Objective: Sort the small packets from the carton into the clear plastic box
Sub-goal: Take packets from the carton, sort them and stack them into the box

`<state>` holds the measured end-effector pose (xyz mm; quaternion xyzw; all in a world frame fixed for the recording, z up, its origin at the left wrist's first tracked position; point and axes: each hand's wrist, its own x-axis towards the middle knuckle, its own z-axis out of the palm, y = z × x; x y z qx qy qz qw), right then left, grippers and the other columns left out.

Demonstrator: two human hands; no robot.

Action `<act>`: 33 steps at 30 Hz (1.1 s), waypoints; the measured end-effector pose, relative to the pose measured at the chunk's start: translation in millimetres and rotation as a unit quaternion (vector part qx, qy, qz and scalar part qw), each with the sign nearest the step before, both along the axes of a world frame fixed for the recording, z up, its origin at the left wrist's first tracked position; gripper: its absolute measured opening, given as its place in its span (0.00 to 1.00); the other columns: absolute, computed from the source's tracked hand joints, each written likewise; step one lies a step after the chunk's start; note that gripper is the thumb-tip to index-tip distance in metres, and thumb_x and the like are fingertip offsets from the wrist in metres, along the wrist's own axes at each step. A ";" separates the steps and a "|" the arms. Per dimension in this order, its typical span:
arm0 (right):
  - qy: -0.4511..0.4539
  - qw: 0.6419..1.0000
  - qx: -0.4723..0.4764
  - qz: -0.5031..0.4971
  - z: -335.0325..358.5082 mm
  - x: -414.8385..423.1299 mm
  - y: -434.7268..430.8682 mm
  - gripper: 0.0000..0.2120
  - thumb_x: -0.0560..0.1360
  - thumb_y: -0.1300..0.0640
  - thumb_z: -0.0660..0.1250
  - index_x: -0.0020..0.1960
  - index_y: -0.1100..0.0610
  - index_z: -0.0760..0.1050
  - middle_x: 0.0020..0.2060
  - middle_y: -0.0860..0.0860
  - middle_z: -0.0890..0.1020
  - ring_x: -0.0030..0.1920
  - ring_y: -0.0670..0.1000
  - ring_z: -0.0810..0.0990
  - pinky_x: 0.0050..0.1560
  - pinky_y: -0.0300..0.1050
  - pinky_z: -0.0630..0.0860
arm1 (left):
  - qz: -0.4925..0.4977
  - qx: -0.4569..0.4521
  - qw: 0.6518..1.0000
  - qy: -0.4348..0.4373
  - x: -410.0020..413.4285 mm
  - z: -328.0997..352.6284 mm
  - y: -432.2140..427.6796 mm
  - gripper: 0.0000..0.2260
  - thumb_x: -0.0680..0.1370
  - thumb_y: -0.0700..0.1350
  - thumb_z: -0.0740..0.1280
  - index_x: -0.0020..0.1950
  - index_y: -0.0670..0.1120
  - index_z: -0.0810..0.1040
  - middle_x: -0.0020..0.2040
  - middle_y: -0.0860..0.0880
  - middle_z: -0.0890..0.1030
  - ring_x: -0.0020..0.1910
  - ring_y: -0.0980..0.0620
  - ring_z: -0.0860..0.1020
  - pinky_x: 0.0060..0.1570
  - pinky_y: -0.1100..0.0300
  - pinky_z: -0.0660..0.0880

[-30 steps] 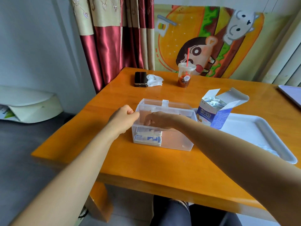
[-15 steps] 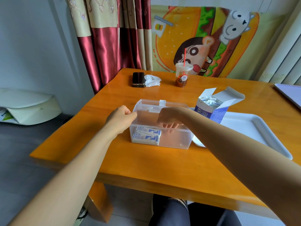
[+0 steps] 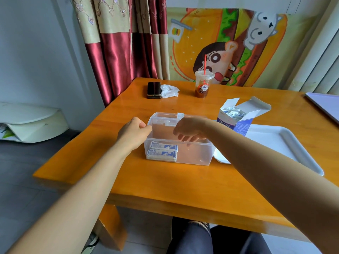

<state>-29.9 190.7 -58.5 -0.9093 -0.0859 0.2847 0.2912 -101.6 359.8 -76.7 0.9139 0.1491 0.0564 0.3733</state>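
Orange wooden table (image 3: 165, 180), clear plastic box (image 3: 193, 155) at centre: small packets (image 3: 162, 153) stacked at its left end. L hand (image 3: 134, 132) pinches box's left rim; R hand (image 3: 189, 129) hangs above it, fingers loose, empty. Open carton (image 3: 236, 121) w/ more packets stands at white tray (image 3: 286, 143) corner.

Left hand (image 3: 134, 132) gripped left rim of clear plastic box (image 3: 194, 156); right hand (image 3: 189, 130) hung over its open top, fingers loose; small packets (image 3: 162, 152) lay stacked at box's left end; open carton (image 3: 236, 119) stood near, by white tray (image 3: 286, 143).
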 end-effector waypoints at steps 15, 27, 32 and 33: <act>-0.194 0.961 0.153 0.123 37.8 -38.4 -94.2 0.11 0.80 0.58 0.61 0.59 0.59 0.77 0.53 0.55 0.82 0.52 0.51 0.82 0.53 0.43 0.79 | -0.011 0.255 0.944 -0.209 -7.2 22.0 -57.6 0.12 0.76 0.45 0.66 0.59 0.46 0.75 0.56 0.43 0.71 0.57 0.41 0.71 0.56 0.52 0.68; -0.186 0.969 -0.162 -0.024 -14.4 -45.1 -282.5 0.13 0.75 0.60 0.67 0.60 0.56 0.76 0.56 0.50 0.79 0.57 0.52 0.77 0.49 0.37 0.70 | -0.407 0.123 0.891 -0.157 14.7 -3.4 -244.4 0.07 0.77 0.41 0.64 0.51 0.48 0.80 0.45 0.51 0.78 0.37 0.55 0.72 0.41 0.59 0.71; -0.209 0.957 -0.199 -0.030 -44.0 -42.8 -301.0 0.19 0.73 0.55 0.71 0.62 0.58 0.73 0.57 0.54 0.78 0.54 0.52 0.75 0.46 0.40 0.67 | -0.411 0.154 0.897 -0.061 33.2 -35.9 -277.1 0.11 0.78 0.42 0.63 0.59 0.48 0.78 0.54 0.48 0.79 0.46 0.50 0.76 0.48 0.58 0.72; -0.205 0.959 -0.195 -0.037 -43.5 -42.3 -301.7 0.19 0.73 0.55 0.71 0.62 0.58 0.74 0.55 0.54 0.78 0.52 0.52 0.75 0.45 0.40 0.66 | -0.406 0.156 0.899 -0.052 36.0 -39.1 -280.7 0.12 0.78 0.43 0.64 0.60 0.48 0.78 0.55 0.48 0.79 0.48 0.50 0.77 0.49 0.58 0.73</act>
